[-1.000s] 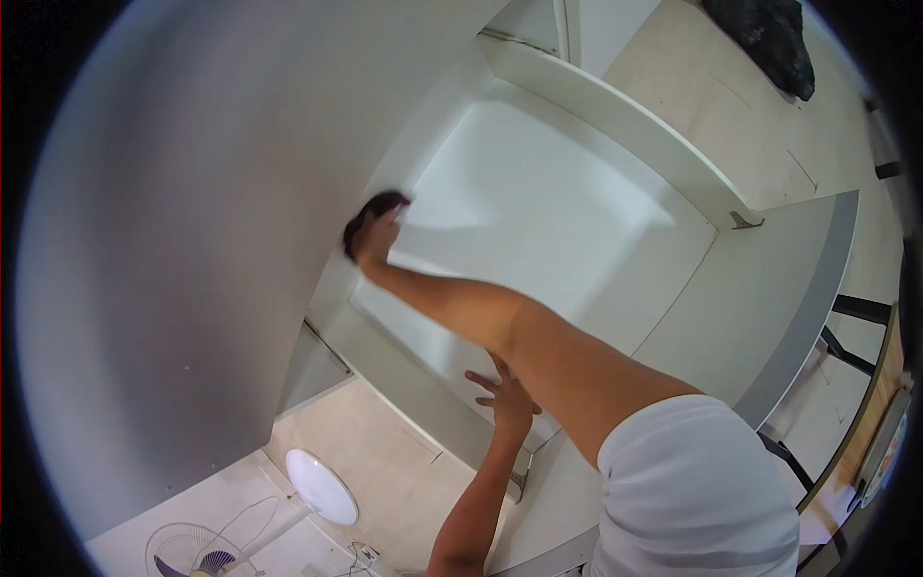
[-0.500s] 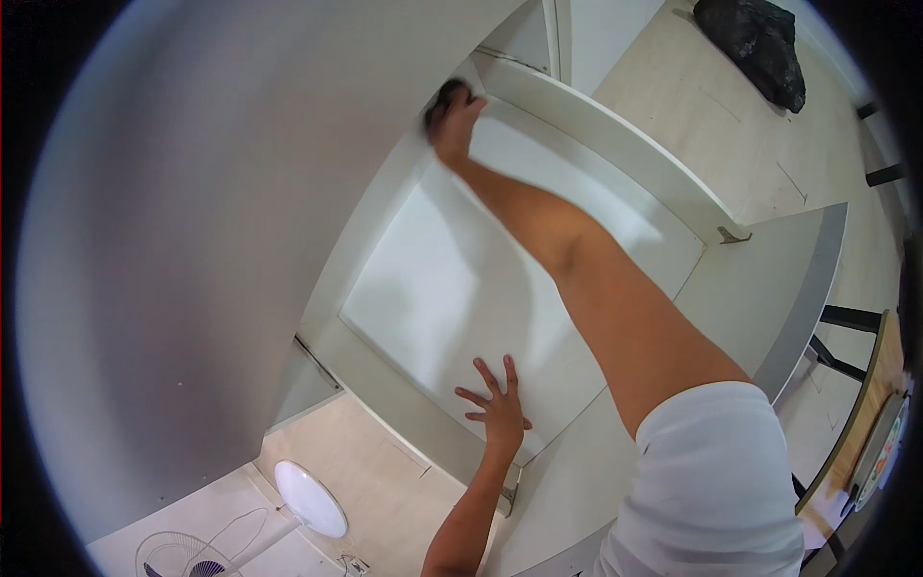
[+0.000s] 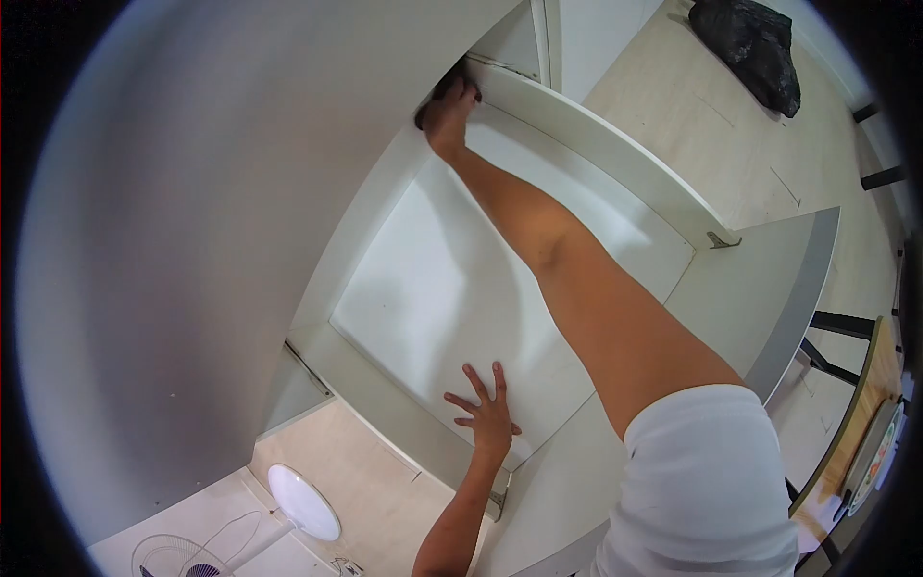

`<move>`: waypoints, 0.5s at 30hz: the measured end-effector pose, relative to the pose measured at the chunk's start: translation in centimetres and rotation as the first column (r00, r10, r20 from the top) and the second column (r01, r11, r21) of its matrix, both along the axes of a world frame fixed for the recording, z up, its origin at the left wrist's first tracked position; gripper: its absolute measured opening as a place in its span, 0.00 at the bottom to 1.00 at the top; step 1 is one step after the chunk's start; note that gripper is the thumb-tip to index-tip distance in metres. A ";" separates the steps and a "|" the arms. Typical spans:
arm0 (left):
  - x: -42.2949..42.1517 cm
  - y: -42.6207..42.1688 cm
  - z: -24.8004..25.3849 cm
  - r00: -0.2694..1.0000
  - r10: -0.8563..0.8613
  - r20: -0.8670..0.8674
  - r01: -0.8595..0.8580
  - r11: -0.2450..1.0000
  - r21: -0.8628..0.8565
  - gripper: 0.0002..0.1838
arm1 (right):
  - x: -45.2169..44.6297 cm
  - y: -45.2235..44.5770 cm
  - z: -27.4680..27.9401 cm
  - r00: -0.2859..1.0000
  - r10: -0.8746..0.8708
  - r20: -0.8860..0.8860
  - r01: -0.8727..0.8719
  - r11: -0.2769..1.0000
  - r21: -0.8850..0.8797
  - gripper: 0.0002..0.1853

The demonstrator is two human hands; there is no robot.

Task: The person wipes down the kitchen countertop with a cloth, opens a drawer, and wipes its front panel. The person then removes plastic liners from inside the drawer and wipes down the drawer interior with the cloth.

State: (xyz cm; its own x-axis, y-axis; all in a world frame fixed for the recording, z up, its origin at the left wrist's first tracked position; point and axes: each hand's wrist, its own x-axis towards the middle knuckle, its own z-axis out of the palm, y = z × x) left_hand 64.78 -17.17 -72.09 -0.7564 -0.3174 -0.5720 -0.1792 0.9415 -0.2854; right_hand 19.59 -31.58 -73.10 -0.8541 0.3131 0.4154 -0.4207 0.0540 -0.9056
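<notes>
A white cabinet compartment (image 3: 404,279) lies before me, with raised side walls and a smooth inner panel. At its upper far corner, my right hand (image 3: 450,117) is closed around a black cloth (image 3: 421,117) and presses it against the inner wall. Most of the cloth is hidden by the hand and the grey panel, so its exact kind is hard to make out. My left hand (image 3: 488,415) rests with spread fingers on the inner panel at the near end, holding nothing.
A large grey panel (image 3: 192,240) fills the left side. An open door (image 3: 760,279) hangs on hinges at the right. A black plastic bag (image 3: 748,58) lies on the floor. A wooden table (image 3: 846,423) stands at right, a fan (image 3: 183,556) and a round white stool (image 3: 304,502) at lower left.
My right hand has moved slightly deeper into the far corner with the cloth. My left hand stays spread on the panel. The whole view has shifted a little.
</notes>
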 end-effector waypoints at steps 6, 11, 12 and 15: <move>-0.2 0.0 -0.1 0.999 0.033 -0.043 -0.031 0.999 0.043 0.74 | 1.7 4.7 -0.5 0.978 0.123 0.171 -0.209 0.663 0.719 0.20; 0.2 -0.1 -0.3 0.997 0.061 -0.050 -0.057 0.995 0.078 0.74 | 0.1 6.0 -3.2 0.995 0.072 0.070 -0.071 0.012 0.997 0.22; 0.2 0.0 -0.3 0.997 0.066 -0.051 -0.061 0.995 0.085 0.74 | -0.2 6.6 -2.7 0.984 0.137 0.111 -0.102 -0.068 0.992 0.20; 0.2 -0.1 0.1 0.996 0.065 -0.061 -0.060 0.995 0.083 0.74 | 1.3 9.9 -0.2 0.949 0.178 0.261 -0.173 -0.398 0.901 0.22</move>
